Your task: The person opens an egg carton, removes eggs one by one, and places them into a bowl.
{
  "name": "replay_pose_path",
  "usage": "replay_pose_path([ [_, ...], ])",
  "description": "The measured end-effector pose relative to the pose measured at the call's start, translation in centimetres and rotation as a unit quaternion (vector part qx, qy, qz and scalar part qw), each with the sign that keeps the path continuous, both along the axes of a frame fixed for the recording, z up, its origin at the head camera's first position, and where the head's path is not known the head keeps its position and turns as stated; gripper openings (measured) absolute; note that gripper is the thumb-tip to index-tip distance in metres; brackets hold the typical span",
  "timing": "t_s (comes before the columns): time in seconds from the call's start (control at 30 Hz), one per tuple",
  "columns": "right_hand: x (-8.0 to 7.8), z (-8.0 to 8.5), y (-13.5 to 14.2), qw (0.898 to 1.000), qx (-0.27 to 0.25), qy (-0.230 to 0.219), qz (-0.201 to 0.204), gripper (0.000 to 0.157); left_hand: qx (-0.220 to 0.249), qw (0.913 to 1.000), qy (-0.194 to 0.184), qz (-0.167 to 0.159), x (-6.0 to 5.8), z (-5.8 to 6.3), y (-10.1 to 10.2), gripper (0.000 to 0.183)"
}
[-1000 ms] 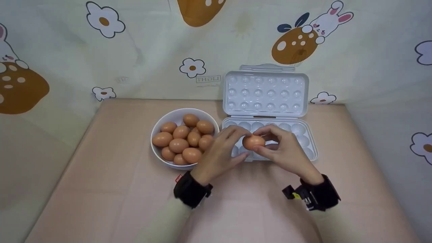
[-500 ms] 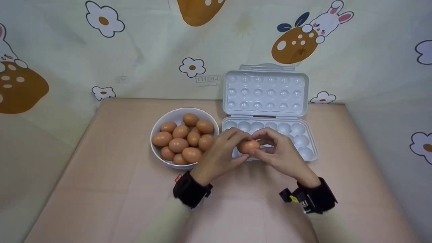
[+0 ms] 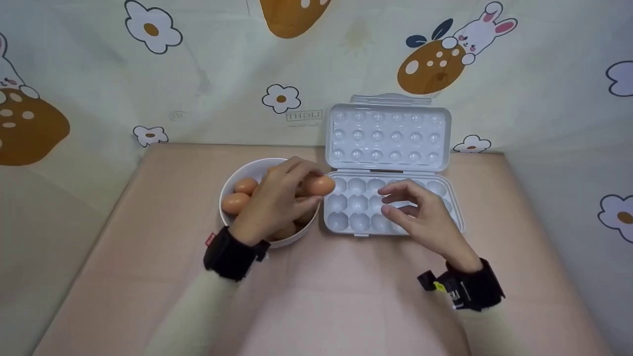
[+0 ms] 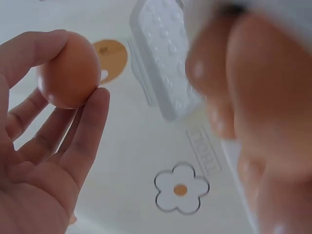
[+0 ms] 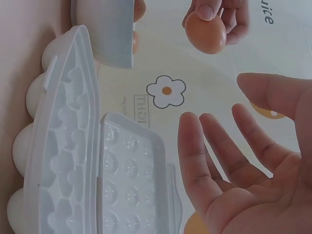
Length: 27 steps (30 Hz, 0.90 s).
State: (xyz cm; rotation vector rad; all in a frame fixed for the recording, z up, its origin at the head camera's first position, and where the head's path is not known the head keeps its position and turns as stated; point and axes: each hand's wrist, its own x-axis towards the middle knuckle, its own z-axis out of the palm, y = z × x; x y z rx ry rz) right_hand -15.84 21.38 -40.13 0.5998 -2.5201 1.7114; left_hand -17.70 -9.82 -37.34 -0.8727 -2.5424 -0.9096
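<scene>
My left hand [image 3: 274, 200] pinches a brown egg [image 3: 321, 186] between thumb and fingertips, above the right side of a white bowl [image 3: 253, 167]. In the left wrist view, the thumb lies on one side of that egg [image 4: 70, 70] and the fingers on the other. Several more brown eggs [image 3: 235, 203] fill the bowl, partly hidden by the hand. Over the pale egg carton [image 3: 357, 202], my right hand [image 3: 428, 215] hovers with loosely bent, parted fingers and nothing between them. No eggs show in the carton's visible cups; the hand covers some of them.
The carton's dimpled lid [image 3: 388, 136] stands raised at the back, against a printed cloth backdrop [image 3: 212, 74]. Bowl and carton stand side by side on a pink table covering [image 3: 316, 296]. Each wrist wears a black strap [image 3: 477, 284].
Both hands were together at one egg over the carton. My left hand has carried it left and up over the bowl, while my right hand has let go and shifted slightly right.
</scene>
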Motion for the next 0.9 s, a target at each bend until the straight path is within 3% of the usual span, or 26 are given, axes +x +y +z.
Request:
replay_pose_path([
  [0.27, -0.2, -0.1, 0.0, 1.000, 0.011, 0.019, -0.002, 0.028, -0.038, 0.9958, -0.073, 0.040, -2.8, 1.7, -4.8, 0.034],
  [0.5, -0.2, -0.1, 0.1, 1.000, 0.022, 0.018, -0.007, 0.027, -0.094, 0.9783, -0.168, 0.078, -5.1, 1.4, -7.1, 0.035],
  [0.63, -0.3, -0.3, 0.2, 0.999, 0.029, 0.020, -0.009, 0.027, -0.123, 0.9701, -0.186, 0.096, -5.8, 0.7, -7.7, 0.033],
  [0.9, -0.3, -0.3, 0.4, 0.999, 0.032, 0.028, -0.009, 0.028, -0.136, 0.9647, -0.197, 0.110, -6.6, 0.0, -8.2, 0.030],
])
